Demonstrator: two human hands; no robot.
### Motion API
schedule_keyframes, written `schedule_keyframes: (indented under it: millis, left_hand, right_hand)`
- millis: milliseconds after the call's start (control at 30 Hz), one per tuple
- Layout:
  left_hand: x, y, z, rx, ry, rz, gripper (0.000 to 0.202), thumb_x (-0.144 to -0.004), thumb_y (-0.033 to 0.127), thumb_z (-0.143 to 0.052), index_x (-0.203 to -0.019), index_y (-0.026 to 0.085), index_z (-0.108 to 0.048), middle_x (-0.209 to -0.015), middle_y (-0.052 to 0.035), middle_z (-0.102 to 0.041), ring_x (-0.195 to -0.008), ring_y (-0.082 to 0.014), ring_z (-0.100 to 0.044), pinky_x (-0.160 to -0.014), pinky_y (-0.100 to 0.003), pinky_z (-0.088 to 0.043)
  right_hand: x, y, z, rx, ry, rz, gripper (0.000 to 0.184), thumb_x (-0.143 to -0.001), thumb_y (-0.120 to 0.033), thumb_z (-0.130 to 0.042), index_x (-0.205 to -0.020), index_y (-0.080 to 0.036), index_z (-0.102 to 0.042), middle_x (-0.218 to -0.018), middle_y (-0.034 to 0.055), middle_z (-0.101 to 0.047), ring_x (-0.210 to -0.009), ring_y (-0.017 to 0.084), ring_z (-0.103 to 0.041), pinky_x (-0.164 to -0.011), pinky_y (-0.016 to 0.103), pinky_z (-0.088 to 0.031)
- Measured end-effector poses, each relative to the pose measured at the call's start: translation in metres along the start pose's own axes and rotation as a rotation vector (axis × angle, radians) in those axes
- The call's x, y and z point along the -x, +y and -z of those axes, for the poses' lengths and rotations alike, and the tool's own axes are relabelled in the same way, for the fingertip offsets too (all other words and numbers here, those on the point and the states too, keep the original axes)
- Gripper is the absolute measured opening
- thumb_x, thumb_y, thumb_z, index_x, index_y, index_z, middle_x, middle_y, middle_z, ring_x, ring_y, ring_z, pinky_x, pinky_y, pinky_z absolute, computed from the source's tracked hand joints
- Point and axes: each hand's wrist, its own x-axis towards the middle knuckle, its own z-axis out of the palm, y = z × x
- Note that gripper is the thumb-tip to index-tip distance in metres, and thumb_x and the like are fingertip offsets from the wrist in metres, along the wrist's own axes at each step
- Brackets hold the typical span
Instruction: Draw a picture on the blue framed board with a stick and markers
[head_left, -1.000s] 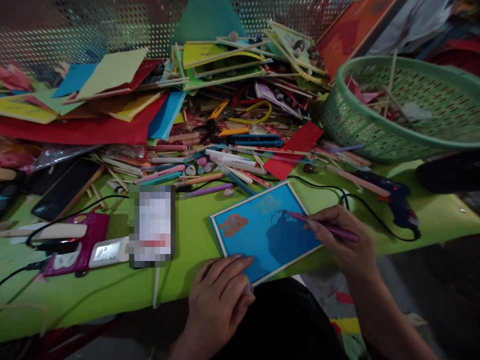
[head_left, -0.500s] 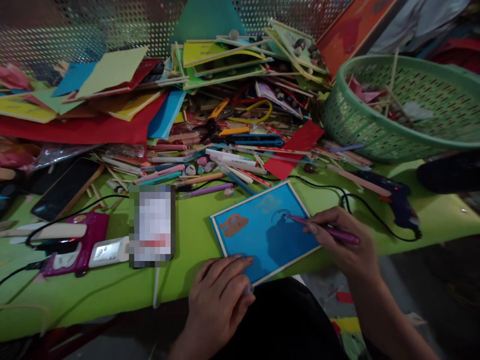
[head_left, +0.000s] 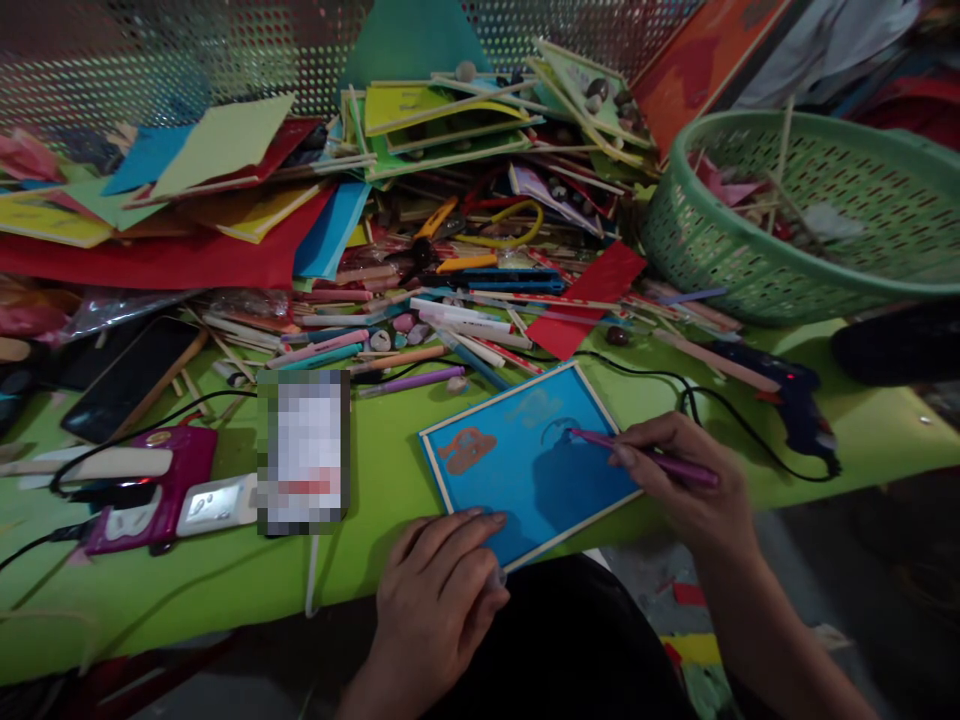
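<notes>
A blue card framed with thin wooden sticks [head_left: 517, 490] lies tilted at the front edge of the green table. It bears an orange-brown drawing, a faint greenish one and a thin dark curved line. My right hand [head_left: 686, 475] is closed around a purple pen [head_left: 679, 466], whose tip touches the card by the dark curve. At the card's lower left edge my left hand [head_left: 442, 590] grips it, fingers on top and thumb bent near the corner. A small pale thing shows by that thumb, too unclear to name.
Loose markers [head_left: 465, 318] and sticks lie behind the card, below piled framed cards [head_left: 450, 120]. A green basket [head_left: 750, 240] and a corded glue gun [head_left: 799, 400] are at right. On the left are a magenta power strip [head_left: 196, 470] and a phone [head_left: 135, 375].
Almost nothing differs. Both hands, the pen and the blue card hold nearly the same places; the view has shifted very slightly.
</notes>
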Motion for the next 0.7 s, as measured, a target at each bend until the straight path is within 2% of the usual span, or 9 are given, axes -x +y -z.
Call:
schedule_keyframes:
  millis: [133, 300, 700]
  left_hand:
    - [0.0009, -0.0006, -0.0007, 0.003, -0.011, -0.001, 0.034, -0.113, 0.034, -0.042, -0.097, 0.022, -0.07, -0.123, -0.0017, -0.082, -0.113, -0.0185, -0.073, -0.095, -0.034, -0.047]
    - [0.0006, -0.001, -0.0007, 0.0, -0.008, -0.002, 0.033, -0.113, 0.033, -0.042, -0.097, 0.023, -0.069, -0.122, -0.0023, -0.082, -0.113, -0.0183, -0.073, -0.096, -0.034, -0.047]
    - [-0.0006, -0.0007, 0.0013, 0.001, -0.009, -0.002, 0.03, -0.112, 0.032, -0.044, -0.097, 0.023, -0.069, -0.122, -0.0014, -0.082, -0.11, -0.0183, -0.074, -0.095, -0.034, -0.047]
  right_hand:
    - [0.0008, -0.0009, -0.0002, 0.033, 0.028, -0.018, 0.008, -0.095, -0.031, -0.075, -0.088, -0.029, -0.072, -0.075, 0.0003, -0.071, -0.062, 0.018, -0.064, -0.055, 0.031, -0.049]
    - [-0.0005, -0.0032, 0.0006, -0.03, -0.027, -0.019, 0.008, -0.093, -0.033, -0.078, -0.09, -0.027, -0.073, -0.075, 0.0012, -0.073, -0.06, 0.019, -0.066, -0.052, 0.031, -0.048]
    - [0.0001, -0.0016, 0.0005, -0.013, -0.006, -0.004, 0.01, -0.093, -0.031, -0.078, -0.087, -0.025, -0.073, -0.074, 0.0016, -0.071, -0.059, 0.017, -0.064, -0.052, 0.029, -0.048]
